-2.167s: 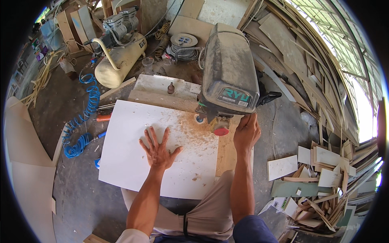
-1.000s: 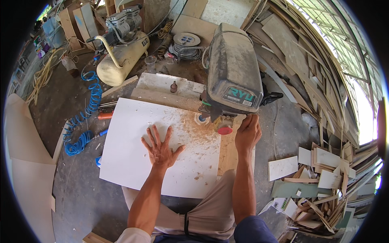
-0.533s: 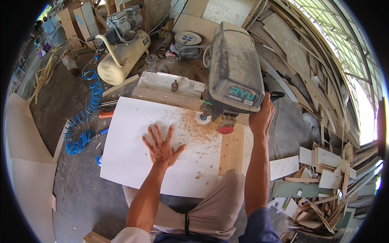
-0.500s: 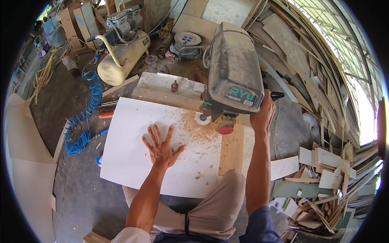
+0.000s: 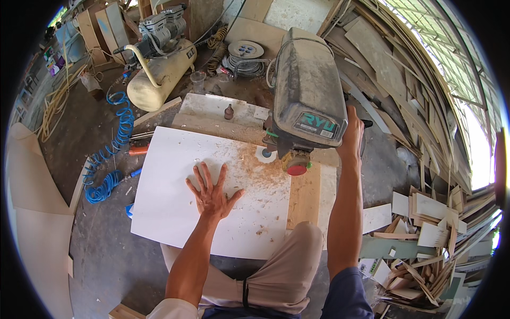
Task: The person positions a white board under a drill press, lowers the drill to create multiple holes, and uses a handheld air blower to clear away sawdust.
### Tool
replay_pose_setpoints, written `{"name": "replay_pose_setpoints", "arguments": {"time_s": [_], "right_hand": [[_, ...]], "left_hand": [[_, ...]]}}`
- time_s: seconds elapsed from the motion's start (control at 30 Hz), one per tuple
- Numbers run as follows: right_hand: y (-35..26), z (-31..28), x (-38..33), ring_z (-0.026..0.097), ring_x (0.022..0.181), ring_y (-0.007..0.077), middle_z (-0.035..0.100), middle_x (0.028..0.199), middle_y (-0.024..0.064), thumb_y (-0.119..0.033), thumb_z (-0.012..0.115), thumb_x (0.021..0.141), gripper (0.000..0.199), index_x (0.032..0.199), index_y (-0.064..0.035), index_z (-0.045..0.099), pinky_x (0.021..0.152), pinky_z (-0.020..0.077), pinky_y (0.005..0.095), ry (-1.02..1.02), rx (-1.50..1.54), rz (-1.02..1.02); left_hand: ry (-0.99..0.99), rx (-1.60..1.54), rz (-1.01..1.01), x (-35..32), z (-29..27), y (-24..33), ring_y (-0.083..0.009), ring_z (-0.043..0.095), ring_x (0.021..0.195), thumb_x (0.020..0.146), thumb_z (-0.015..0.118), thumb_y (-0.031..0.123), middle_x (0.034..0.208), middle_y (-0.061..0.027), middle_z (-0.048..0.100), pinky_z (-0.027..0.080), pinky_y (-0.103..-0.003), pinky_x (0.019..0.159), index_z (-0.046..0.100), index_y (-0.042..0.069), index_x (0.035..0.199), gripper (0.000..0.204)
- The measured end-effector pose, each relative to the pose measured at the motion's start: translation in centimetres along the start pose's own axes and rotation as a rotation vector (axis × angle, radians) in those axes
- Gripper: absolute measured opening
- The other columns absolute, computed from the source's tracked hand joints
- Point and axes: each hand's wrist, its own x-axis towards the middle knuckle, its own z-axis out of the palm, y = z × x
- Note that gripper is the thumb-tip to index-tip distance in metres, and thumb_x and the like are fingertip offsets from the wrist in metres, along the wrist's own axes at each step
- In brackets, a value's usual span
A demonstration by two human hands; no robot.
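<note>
A white board (image 5: 175, 196) lies flat under a dusty grey drill press (image 5: 308, 95). My left hand (image 5: 212, 191) presses flat on the board with its fingers spread, just left of a patch of sawdust (image 5: 255, 170). A round hole (image 5: 265, 153) shows in the board below the drill head. My right hand (image 5: 350, 135) is raised at the right side of the drill press, closed around its black feed handle (image 5: 365, 124). A bare wooden plank (image 5: 304, 196) lies under the board's right part, beside my knee.
A cream air compressor (image 5: 159, 69) and a coiled blue air hose (image 5: 114, 159) stand at the left. A cable reel (image 5: 245, 50) sits behind the machine. Stacked plywood sheets (image 5: 393, 69) lean at the right, with offcuts (image 5: 425, 239) piled on the floor.
My right hand left the plank beside the drill head and rose to the handle on the machine's right side. My left hand stayed flat on the board.
</note>
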Motion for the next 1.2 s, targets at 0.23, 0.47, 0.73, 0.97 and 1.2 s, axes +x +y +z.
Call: {"name": "replay_pose_setpoints", "arguments": {"time_s": [0.23,0.47,0.73,0.97,1.2], "right_hand": [[-1.7,-1.4,-5.4,0.067,0.099,0.0503,0.071,0.101,0.0282,0.0,0.065,0.09,0.014,0.104,0.0012,0.065,0.083,0.051,0.0554,-0.083,-0.06,0.097],[-2.4,-1.1,-8.0,0.068,0.088,0.0513,0.072,0.093,0.0275,-0.015,0.06,0.101,0.017,0.103,0.0008,0.066,0.077,0.052,0.0605,-0.222,-0.196,0.167],[-2.0,0.1,-9.3,0.068,0.081,0.0493,0.071,0.087,0.0235,-0.012,0.059,0.102,0.01,0.104,-0.0027,0.062,0.069,0.0502,0.0608,-0.075,-0.178,0.086],[-1.6,1.2,-10.1,0.067,0.078,0.0486,0.07,0.086,0.0229,-0.008,0.059,0.101,0.006,0.102,-0.0025,0.061,0.067,0.0505,0.0593,0.012,-0.149,0.042],[-1.5,1.7,-10.3,0.066,0.076,0.0489,0.068,0.083,0.0241,-0.008,0.059,0.101,0.008,0.096,-0.0017,0.058,0.065,0.0489,0.0591,0.064,-0.132,0.062]], "left_hand": [[-0.044,0.024,-0.021,-0.1,-0.7,0.4,-0.048,-0.015,0.162,0.087,0.047,0.092,0.176,-0.0255,-0.014,-0.005,-0.076,0.123,0.012,0.036,0.172,0.108],[-0.037,0.016,-0.019,0.0,-0.7,0.6,-0.0475,-0.015,0.162,0.087,0.047,0.092,0.176,-0.0252,-0.015,-0.005,-0.076,0.123,0.011,0.036,0.172,0.109],[-0.024,0.014,-0.024,-0.1,-0.7,0.5,-0.0469,-0.015,0.162,0.087,0.049,0.091,0.176,-0.0243,-0.014,-0.005,-0.075,0.123,0.01,0.036,0.172,0.109],[-0.048,0.028,-0.034,-0.1,-0.8,0.5,-0.0464,-0.015,0.162,0.087,0.048,0.091,0.176,-0.0241,-0.015,-0.005,-0.075,0.124,0.008,0.037,0.172,0.108],[-0.037,0.027,-0.036,-0.1,-0.7,0.7,-0.0464,-0.015,0.162,0.088,0.047,0.091,0.176,-0.0245,-0.014,-0.005,-0.075,0.124,0.009,0.037,0.172,0.107]]}}
